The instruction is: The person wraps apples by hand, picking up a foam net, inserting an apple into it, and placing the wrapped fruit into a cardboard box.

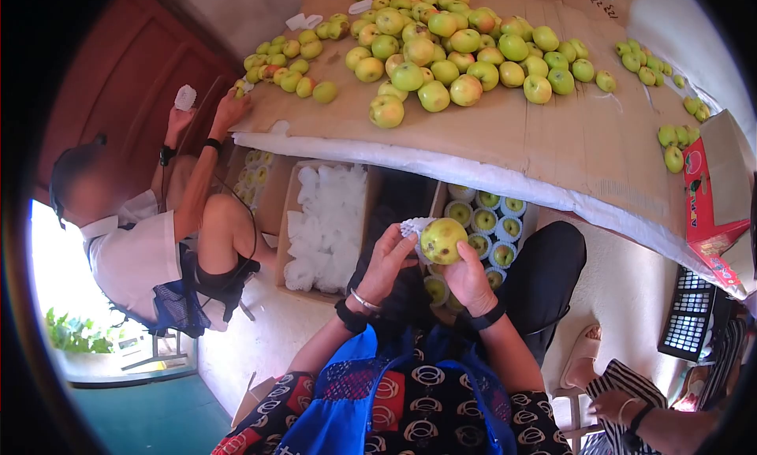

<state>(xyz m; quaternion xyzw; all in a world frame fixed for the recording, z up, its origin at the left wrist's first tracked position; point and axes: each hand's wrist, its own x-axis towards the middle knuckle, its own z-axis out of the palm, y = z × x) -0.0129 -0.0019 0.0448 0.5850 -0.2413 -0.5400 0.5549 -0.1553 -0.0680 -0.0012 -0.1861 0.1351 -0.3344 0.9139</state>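
A yellow-green apple with dark spots is up in front of my chest, between my two hands. My right hand grips it from the right and below. In my left hand is a white foam net, pinched at the apple's left side. Below and behind them, a box of apples in foam nets sits under the table edge. Left of it stands a cardboard box full of white foam nets. A large pile of apples lies on the cardboard-covered table.
At the left, a seated person holds a foam net and reaches to the apples. A red carton is on the table's right end, with a black crate below. Another person's arm shows at the lower right.
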